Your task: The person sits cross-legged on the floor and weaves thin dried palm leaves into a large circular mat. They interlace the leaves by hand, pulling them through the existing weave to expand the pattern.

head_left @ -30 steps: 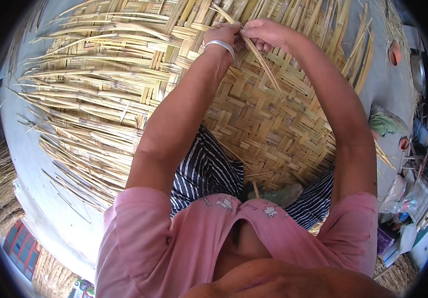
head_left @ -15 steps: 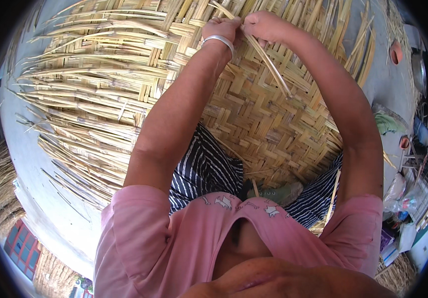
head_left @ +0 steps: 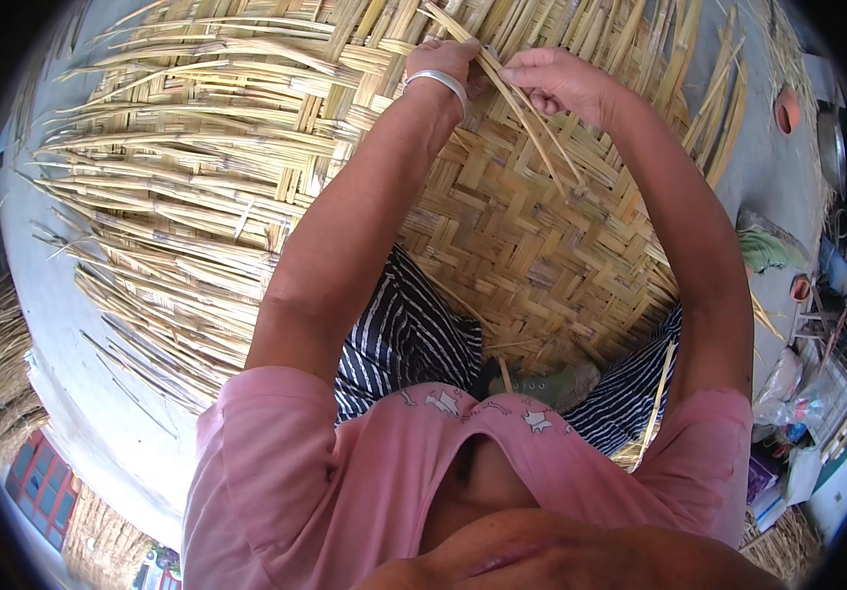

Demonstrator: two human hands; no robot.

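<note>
A woven mat of flattened yellow reeds (head_left: 502, 231) spreads out before me in a zigzag weave. At its far part, my left hand (head_left: 443, 65), with a silver bangle on the wrist, is closed on split reed strips (head_left: 543, 147). Their loose ends slant down to the right over the woven surface, slightly apart from each other. My right hand (head_left: 563, 85) is just right of the left one, thumb and forefinger pinched at the edge of a strip, the other fingers curled. The exact grip is partly hidden by the fingers.
Long unwoven reed ends (head_left: 168, 206) fan out on the left, and more (head_left: 723, 108) stick out at the far right. A green cloth (head_left: 762, 251), a clay pot (head_left: 787, 110) and household clutter lie along the right. My striped trouser legs (head_left: 408, 339) rest at the mat's near edge.
My right hand has moved a little right and nearer, away from the left. The strips' lower ends now show as two separate lengths. My left hand has barely shifted.
</note>
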